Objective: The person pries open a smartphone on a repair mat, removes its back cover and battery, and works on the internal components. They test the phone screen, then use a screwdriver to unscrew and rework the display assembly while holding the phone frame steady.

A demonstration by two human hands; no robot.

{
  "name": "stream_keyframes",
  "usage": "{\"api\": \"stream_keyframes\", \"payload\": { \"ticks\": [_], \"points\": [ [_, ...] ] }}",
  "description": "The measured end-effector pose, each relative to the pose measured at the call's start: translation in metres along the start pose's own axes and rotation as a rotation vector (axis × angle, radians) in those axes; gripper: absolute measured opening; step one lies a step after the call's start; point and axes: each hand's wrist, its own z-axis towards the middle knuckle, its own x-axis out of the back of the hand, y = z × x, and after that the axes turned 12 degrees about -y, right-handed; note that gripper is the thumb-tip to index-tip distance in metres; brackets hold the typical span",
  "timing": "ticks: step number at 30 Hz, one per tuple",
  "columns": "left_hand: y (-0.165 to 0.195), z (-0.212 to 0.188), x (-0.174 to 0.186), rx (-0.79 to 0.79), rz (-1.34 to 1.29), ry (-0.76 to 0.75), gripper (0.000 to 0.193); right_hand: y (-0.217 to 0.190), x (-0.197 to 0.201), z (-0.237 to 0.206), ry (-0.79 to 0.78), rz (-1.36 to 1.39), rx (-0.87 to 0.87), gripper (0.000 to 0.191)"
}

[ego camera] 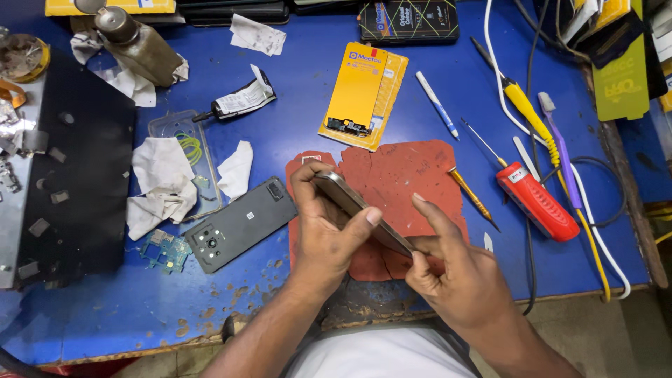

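Here we see the left hand (325, 234) and right hand (448, 269) pinching the phone (360, 210) edge-on above the red mat (413, 175); a slipping grip could drop it toward 6 o'clock.

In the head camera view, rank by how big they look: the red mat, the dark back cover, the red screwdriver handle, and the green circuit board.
1. red mat
2. dark back cover
3. red screwdriver handle
4. green circuit board

The handle and the board look close in size, so their order is unsure.

Tools (537, 201) right — back cover (241, 224) left
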Motion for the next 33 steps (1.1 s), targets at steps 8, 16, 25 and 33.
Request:
{"api": "stream_keyframes", "payload": {
  "ticks": [8, 16, 25, 33],
  "points": [
    [-0.001, -0.004, 0.004, -0.092, 0.081, -0.077, 0.060, -0.026, 0.011, 0.021, 0.089, -0.266, 0.141, 0.031],
    [0.000, -0.007, 0.002, -0.063, 0.042, -0.073, 0.056, -0.040, 0.011, 0.035, 0.138, -0.361, 0.258, 0.024],
    [0.002, -0.008, -0.013, -0.101, 0.018, -0.119, 0.068, -0.049, 0.022, 0.046, 0.181, -0.302, 0.314, 0.031],
    [-0.001, -0.008, -0.028, -0.117, 0.112, -0.077, 0.069, -0.054, 0.021, 0.052, 0.234, -0.210, 0.333, 0.031]
  ]
}}
